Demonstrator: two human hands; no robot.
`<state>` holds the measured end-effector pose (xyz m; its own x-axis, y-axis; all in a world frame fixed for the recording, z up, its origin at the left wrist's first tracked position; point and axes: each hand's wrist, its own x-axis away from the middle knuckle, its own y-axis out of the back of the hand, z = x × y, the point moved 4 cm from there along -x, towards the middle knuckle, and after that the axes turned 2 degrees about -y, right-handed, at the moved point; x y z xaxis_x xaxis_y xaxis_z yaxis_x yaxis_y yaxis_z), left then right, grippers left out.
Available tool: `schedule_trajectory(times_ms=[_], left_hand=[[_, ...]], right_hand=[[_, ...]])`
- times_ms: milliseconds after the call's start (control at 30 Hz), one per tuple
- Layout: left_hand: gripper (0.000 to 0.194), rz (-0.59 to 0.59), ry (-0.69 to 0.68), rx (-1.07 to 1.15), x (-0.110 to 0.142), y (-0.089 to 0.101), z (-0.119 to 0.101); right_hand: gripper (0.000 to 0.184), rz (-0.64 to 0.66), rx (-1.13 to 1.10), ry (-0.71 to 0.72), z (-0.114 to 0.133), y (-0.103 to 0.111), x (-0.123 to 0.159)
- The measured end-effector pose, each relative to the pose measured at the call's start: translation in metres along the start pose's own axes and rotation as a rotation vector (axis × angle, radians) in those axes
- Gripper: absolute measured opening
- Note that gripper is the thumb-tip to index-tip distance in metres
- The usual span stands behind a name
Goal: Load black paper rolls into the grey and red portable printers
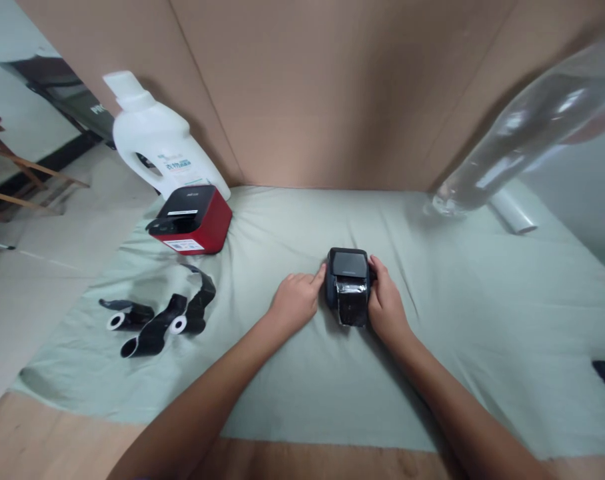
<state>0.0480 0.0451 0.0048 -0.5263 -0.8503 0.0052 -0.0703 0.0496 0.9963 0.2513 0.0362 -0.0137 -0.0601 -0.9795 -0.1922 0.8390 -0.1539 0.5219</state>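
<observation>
The right hand is pressed along the right side of a small black device, thumb and fingers at its edge; how far they close around it cannot be told. The left hand is partly open and grips nothing, its other fingers loosely bent while the extended index finger reaches the device's left side. The device sits on a pale green cloth between the hands, with a glossy black strip hanging from its front. Well to the left lie black rolls with loose, curling ends, two showing white cores. Beyond them stands a red box with a black top, just in front of a white jug. Far right, a clear plastic object slants above a pale cylinder. Cardboard rises behind the cloth, and the wooden tabletop shows along the near edge
</observation>
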Motion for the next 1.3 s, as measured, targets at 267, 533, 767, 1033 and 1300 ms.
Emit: schedule_trajectory(times_ms=[267,533,767,1033,1300], left_hand=[[0.060,-0.068,0.055,0.075,-0.001,-0.002,-0.004],[0.048,-0.200,0.177,0.775,0.001,-0.013,0.016],[0.055,-0.256,0.161,0.928,-0.002,-0.011,0.019],[0.067,-0.282,0.071,1.131,-0.022,-0.014,0.022],[0.074,-0.207,0.141,1.061,-0.025,-0.011,0.021]], right_hand=[[0.063,0.017,-0.018,-0.010,-0.004,-0.001,-0.002],[0.064,0.042,0.008,0.009,-0.005,0.000,-0.003],[0.060,0.032,0.035,0.016,-0.003,0.000,-0.003],[0.062,0.042,0.055,0.048,0.001,0.000,-0.005],[0.061,0.041,0.055,0.051,0.001,-0.001,-0.007]])
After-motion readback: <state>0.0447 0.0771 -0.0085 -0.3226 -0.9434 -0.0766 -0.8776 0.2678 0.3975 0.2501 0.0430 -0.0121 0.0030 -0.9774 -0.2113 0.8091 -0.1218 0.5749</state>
